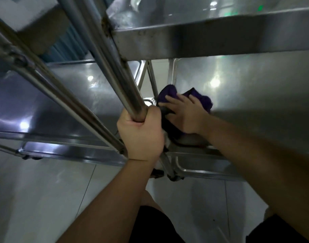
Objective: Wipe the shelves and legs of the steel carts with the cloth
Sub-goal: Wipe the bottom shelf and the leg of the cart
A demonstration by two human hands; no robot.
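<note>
Purple cloth point(195, 99), soft and bunched into folds, lies at the near left corner of the right cart's lower shelf point(255, 92), a brushed steel sheet with a raised rim and glints of light. Right hand point(185, 116) presses flat on it, fingers spread, its grip wide. Left hand point(141, 132) has its grip wrapped round a smooth round steel leg point(115, 67)
</note>
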